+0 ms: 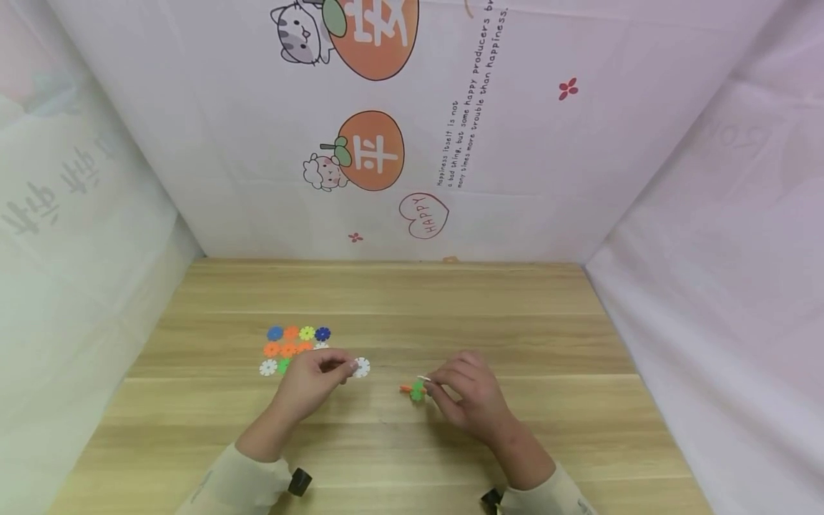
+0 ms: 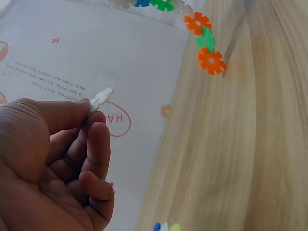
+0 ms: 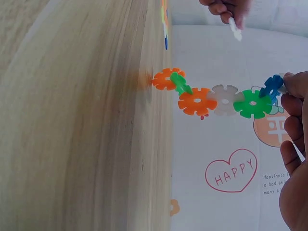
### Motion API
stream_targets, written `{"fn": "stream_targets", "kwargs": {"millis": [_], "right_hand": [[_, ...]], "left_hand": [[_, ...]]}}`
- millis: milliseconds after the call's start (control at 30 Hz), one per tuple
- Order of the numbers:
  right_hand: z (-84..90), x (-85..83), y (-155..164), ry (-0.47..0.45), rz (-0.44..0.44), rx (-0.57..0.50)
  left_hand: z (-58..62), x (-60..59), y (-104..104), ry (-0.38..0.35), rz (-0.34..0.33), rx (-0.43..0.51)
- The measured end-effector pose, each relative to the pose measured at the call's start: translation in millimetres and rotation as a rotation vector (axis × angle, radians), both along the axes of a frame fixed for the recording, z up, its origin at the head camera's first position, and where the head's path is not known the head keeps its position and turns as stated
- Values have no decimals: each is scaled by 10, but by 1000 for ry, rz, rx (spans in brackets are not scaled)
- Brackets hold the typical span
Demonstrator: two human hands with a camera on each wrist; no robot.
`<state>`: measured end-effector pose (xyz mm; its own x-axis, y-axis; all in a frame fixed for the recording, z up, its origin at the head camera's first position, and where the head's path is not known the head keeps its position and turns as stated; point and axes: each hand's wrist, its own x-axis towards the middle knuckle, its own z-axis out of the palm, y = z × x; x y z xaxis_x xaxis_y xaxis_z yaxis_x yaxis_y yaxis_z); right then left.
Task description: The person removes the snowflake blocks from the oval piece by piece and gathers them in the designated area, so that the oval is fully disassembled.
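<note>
Right hand [image 1: 473, 402] pinches the top of a chain of snowflake discs [image 3: 216, 96], fingertips [image 3: 290, 84] closed on the blue disc at its upper end; the head view foreshortens the chain to a small green/orange blob just left of the fingers; the right wrist view shows it whole: blue, green, white, orange, green, orange, running from the grip down to the wooden table [image 1: 412, 436]; bottom orange disc looks to touch the wood or sit just off it, cannot tell which; so the chain's long axis is close to vertical, free end pointing down at the table, held end up.

Left hand [image 1: 313, 378] pinches a single white disc [image 2: 101, 99] between thumb and index tip, other fingers curled in and holding nothing; disc held above the table, edge-on to the left wrist camera, sticking out past the fingertips toward the right hand.

Key relation: white disc lies to the left of the chain, near but apart, clear gap between; left hand holds it, so it is the nearer one; the chain's open end within reach looks like the top, at the right hand's grip, since the bottom is down at the wood.

Loose discs [image 1: 292, 349] lie in a cluster on the table just behind the left hand; blue, orange, yellow, dark blue, green, white.
</note>
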<state>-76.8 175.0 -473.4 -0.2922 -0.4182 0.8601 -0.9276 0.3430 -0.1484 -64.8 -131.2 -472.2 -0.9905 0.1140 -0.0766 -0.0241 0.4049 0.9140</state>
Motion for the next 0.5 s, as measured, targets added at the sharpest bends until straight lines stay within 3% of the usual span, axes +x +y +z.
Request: {"fn": "stream_targets", "kwargs": {"millis": [233,500], "right_hand": [[2,4,-4,7,2,-1],[-1,5,5,-5,-2,0]], "left_hand": [[-85,9,-90,-7,45,-79],[-192,10,-252,38,68,-217]]}}
